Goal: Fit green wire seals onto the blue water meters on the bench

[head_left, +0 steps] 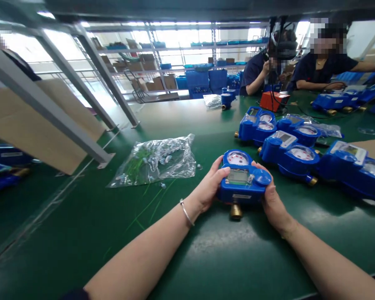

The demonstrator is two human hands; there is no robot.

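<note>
Between my two hands is a blue water meter with a round dial, a small display window and a brass threaded end pointing toward me. My left hand grips its left side, the thumb on top beside the display. Around the right side wraps my right hand, its fingers partly hidden behind the round blue cap. Left of the meter lies a clear plastic bag holding green wire strands and small pale seals. A few loose green wires are on the green table near the bag.
Several more blue water meters stand close on the right. Farther back are an orange-red box, a lone meter and two people seated at the bench. Grey metal posts rise on the left, beside cardboard. A shelf edge hangs overhead.
</note>
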